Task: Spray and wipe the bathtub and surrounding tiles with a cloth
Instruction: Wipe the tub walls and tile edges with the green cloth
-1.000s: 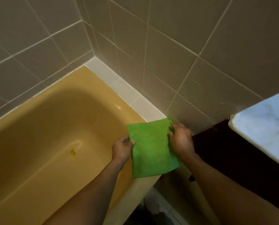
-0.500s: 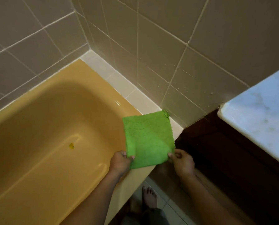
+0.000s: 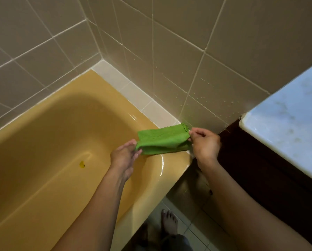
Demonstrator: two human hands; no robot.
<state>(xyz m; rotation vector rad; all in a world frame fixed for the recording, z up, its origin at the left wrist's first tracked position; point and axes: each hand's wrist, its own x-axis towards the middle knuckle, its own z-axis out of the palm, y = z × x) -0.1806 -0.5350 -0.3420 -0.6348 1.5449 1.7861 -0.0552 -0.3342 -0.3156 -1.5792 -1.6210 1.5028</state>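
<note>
Head view puts the green cloth [image 3: 163, 140] between your two hands, held just over the near corner of the bathtub [image 3: 169, 171] rim. Your left hand [image 3: 124, 157] pinches its left end and your right hand [image 3: 205, 142] pinches its right end, so the hands are apart with the cloth stretched between them and doubled over lengthwise.

Expect the cloth to be light, soft and limp. It sags wherever you let go and cannot push on its own, so bunch or fold it into a pad and press with a flat palm. The edges and corners are the easy places to grip, as you do now.

The tub looks glossy and hard, with highlights along the rim, so it is likely slick where wet. A small dark yellow mark [image 3: 81, 164] sits on its floor.

Beige tiles [image 3: 215, 78] rise on two walls that meet at a corner, and fine droplets [image 3: 202, 98] speckle those nearest your right hand. A pale ledge [image 3: 133, 93] runs between tub and wall.

To the right, a pale marbled countertop [image 3: 287, 127] sits on a dark cabinet [image 3: 251, 160], close against the tub end. Your bare foot [image 3: 168, 223] stands on the tiled floor [image 3: 191, 232] in a narrow gap, so you have little space to move.
</note>
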